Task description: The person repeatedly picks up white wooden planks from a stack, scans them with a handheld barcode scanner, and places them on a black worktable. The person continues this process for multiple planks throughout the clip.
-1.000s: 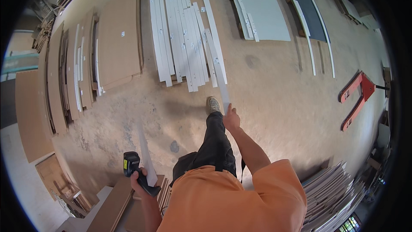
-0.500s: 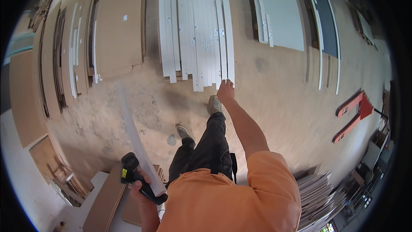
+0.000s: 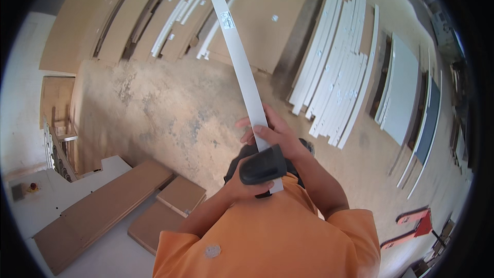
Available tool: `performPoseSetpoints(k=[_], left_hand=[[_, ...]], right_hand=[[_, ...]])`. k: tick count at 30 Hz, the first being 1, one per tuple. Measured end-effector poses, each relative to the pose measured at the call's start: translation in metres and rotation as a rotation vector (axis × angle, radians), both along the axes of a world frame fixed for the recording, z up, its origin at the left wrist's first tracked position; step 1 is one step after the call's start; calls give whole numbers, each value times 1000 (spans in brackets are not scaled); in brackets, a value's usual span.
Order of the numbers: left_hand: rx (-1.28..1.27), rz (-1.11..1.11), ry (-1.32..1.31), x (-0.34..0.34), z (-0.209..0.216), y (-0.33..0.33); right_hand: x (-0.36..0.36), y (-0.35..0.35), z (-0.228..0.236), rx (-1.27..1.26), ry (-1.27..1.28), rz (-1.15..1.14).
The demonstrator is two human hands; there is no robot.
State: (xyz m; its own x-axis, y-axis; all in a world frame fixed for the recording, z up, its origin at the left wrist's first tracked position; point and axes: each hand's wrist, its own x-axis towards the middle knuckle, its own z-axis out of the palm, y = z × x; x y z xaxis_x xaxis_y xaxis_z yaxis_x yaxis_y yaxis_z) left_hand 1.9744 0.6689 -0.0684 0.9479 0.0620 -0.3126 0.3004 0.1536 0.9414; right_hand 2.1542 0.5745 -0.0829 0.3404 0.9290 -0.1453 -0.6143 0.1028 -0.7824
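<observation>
A long, narrow white strip (image 3: 241, 67) with a small printed label (image 3: 227, 19) runs from in front of my waist up past the top of the view. My right hand (image 3: 280, 135) is closed around its lower part, thumb on top, fingertips showing on the other side. Just below, my left hand (image 3: 241, 185) grips a black handheld scanner (image 3: 263, 166), which lies across the strip's lower end. The scanner covers part of the strip and most of my left fingers; whether that hand also touches the strip is hidden.
Ahead to the right, several white strips (image 3: 337, 72) lie stacked on the floor, beside pale panels (image 3: 401, 90). Brown boards (image 3: 260, 25) lie further left. At lower left, a brown panel (image 3: 108, 211) rests on a white surface. A red pallet jack (image 3: 414, 226) stands at right.
My right hand has come back from the stacked white strips and now holds the strip. The scanner and strip have moved from my left side to in front of me. The view has turned left.
</observation>
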Motion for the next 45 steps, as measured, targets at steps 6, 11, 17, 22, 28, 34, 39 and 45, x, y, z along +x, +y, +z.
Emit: performPoseSetpoints(k=[6, 11, 17, 22, 28, 34, 39, 45], left_hand=[[73, -25, -179, 0, 4, 98], [209, -9, -238, -8, -6, 167], [258, 71, -177, -1, -10, 270], [182, 174, -39, 20, 0, 368], [184, 417, 12, 40, 6, 471], [328, 372, 217, 35, -20, 563], [225, 301, 313, 19, -44, 650], [229, 165, 490, 44, -78, 764]], right_hand=[[-18, 109, 37, 37, -90, 8], [-19, 190, 26, 10, -116, 87], [-8, 314, 9, 11, -100, 199], [12, 429, 0, -4, -96, 288], [34, 561, -17, -23, -26, 399], [48, 607, -105, -594, -558, 382], [53, 587, -165, -1036, -507, 397], [60, 568, -187, -1363, -489, 186]])
